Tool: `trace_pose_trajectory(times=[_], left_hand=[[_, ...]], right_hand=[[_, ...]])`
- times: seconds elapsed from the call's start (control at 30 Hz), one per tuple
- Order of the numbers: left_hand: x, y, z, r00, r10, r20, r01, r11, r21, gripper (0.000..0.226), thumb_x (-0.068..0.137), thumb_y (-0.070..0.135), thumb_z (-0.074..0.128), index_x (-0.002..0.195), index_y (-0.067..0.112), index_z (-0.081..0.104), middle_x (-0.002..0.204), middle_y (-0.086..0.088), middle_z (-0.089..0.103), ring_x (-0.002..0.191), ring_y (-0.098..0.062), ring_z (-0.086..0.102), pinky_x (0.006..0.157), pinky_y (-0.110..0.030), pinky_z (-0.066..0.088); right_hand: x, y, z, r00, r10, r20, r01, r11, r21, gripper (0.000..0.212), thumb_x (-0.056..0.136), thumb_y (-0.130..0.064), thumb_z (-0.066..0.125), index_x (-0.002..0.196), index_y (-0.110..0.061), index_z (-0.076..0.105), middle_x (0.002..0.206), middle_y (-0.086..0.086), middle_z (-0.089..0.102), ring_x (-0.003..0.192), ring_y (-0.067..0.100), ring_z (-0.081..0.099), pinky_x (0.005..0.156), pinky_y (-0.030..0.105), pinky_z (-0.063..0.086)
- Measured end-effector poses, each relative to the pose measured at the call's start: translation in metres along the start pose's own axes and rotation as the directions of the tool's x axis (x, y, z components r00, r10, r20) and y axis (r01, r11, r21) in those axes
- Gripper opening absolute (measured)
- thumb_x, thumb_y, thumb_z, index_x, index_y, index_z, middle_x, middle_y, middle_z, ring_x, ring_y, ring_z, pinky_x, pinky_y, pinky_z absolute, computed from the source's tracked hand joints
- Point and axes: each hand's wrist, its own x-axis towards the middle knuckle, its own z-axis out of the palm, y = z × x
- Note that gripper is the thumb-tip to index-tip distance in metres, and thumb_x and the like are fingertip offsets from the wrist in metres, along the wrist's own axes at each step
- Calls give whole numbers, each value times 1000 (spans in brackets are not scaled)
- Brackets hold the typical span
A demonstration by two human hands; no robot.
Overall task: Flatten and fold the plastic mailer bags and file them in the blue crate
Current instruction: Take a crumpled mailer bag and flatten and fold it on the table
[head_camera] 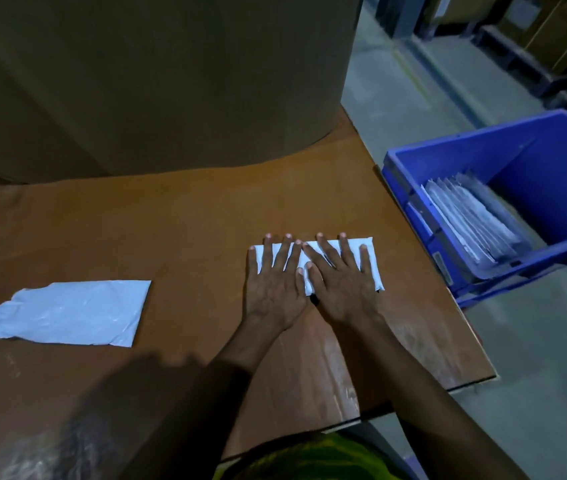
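A brown wooden table (pixel 171 220) fills most of the view, and near its right edge lies a white plastic mailer bag (pixel 376 277), folded into a narrow strip that runs left to right. Both hands lie flat on this strip, side by side. The left hand (pixel 275 289) covers its left half and the right hand (pixel 342 289) its right half. The fingers of each are straight and spread, palms down, pressing the plastic against the wood and gripping nothing. The two thumbs meet near the middle of the strip, and only its right end and slivers between the fingers show. A second mailer (pixel 63 311), pale and crinkled, lies unfolded on the table well to the left, apart from both hands. The blue crate (pixel 559 209) sits just beyond the table's right edge. Inside it, a row of folded bags (pixel 476 223) stands on edge, leaning against the near-left wall; they are too blurred to count. A large cardboard box (pixel 153 81) rises at the back of the table. A grey floor (pixel 396 116) runs behind the crate, and a yellow-green garment (pixel 309 459) shows at the bottom edge.
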Motion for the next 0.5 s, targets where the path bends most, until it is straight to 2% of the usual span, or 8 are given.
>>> trace_pose_trajectory(times=[0.07, 0.1, 0.17, 0.23, 0.3, 0.4, 0.5], left_hand=[[0, -1, -5, 1000, -8, -16, 7, 1000, -25, 58, 107, 35, 21, 157, 14, 41, 165, -7, 35, 156, -36, 23, 122, -61, 20], [-2, -2, -9, 999, -23, -26, 23, 999, -27, 58, 107, 36, 22, 154, 13, 47, 162, -8, 41, 154, -34, 29, 121, -60, 24], [-13, -1, -20, 998, -47, -44, 45, 998, -36, 56, 103, 36, 25, 145, 15, 56, 152, -10, 52, 145, -31, 43, 115, -55, 36], [-25, 5, -28, 996, -12, -91, 3, 996, -94, 55, 97, 35, 28, 136, 19, 63, 139, -8, 60, 131, -29, 52, 107, -51, 42], [-35, 14, -31, 994, 8, -108, -23, 990, -138, 50, 94, 36, 32, 129, 22, 65, 130, -5, 62, 121, -28, 54, 101, -48, 44], [-38, 21, -27, 997, -4, -76, -4, 994, -109, 45, 93, 37, 36, 128, 26, 63, 129, 1, 61, 117, -28, 54, 98, -47, 43], [-36, 16, -24, 997, 20, -79, -30, 992, -123, 40, 89, 31, 49, 127, 28, 63, 128, 5, 61, 115, -26, 52, 97, -45, 40]], right_hand=[[2, 0, -6, 999, 22, 23, -23, 998, 50, 56, 107, -47, 22, 162, -37, 30, 171, -7, 21, 161, 25, 6, 127, 54, 5], [2, -1, -12, 997, 76, 8, -77, 989, 123, 55, 107, -47, 23, 158, -35, 40, 169, -6, 29, 160, 23, 13, 128, 49, 6], [-4, -4, -26, 972, 200, -124, -166, 956, 241, 43, 106, -40, 38, 139, -30, 63, 154, -3, 52, 148, 21, 38, 122, 40, 19], [-17, -3, -37, 935, 231, -270, -174, 960, 219, 28, 100, -36, 54, 120, -30, 74, 134, -3, 65, 130, 22, 55, 106, 39, 33], [-31, -2, -36, 923, 252, -291, -191, 956, 222, 23, 96, -40, 60, 110, -32, 77, 126, -4, 67, 123, 20, 58, 98, 41, 40], [-44, -7, -23, 925, 243, -292, -179, 957, 229, 21, 95, -38, 62, 108, -32, 77, 125, -5, 67, 123, 20, 59, 98, 46, 45], [-48, -7, -15, 925, 216, -312, -158, 967, 201, 19, 96, -33, 65, 111, -30, 76, 126, -5, 66, 126, 21, 58, 98, 46, 45]])
